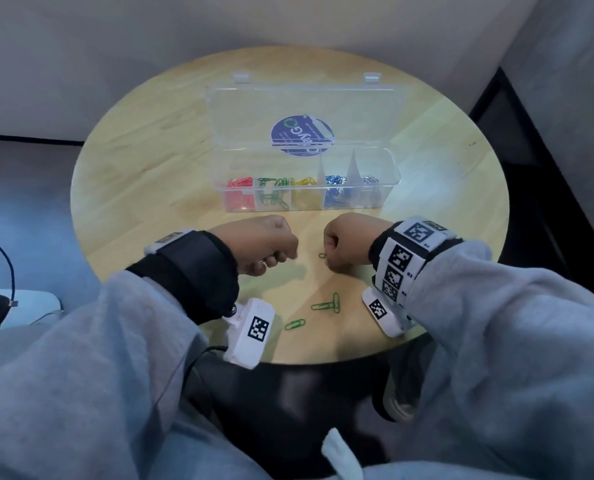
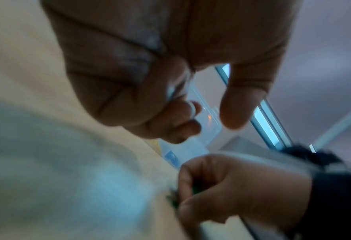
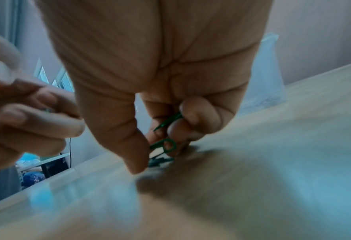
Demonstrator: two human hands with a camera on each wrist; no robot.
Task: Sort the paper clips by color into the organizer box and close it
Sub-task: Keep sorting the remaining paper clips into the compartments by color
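The clear organizer box (image 1: 306,194) stands open on the round wooden counter (image 1: 122,188), its lid (image 1: 302,116) laid back behind it, with red, green, yellow, blue and silver clips sorted in separate compartments. Just in front of the organizer box, the right hand (image 1: 349,242) has its fingers curled round green paper clips (image 3: 166,144), fingertips down at the counter. Beside it, the left hand (image 1: 264,245) is curled into a fist; whether it holds anything cannot be told. Three loose green clips (image 1: 325,306) lie further from the organizer box, between the wrists.
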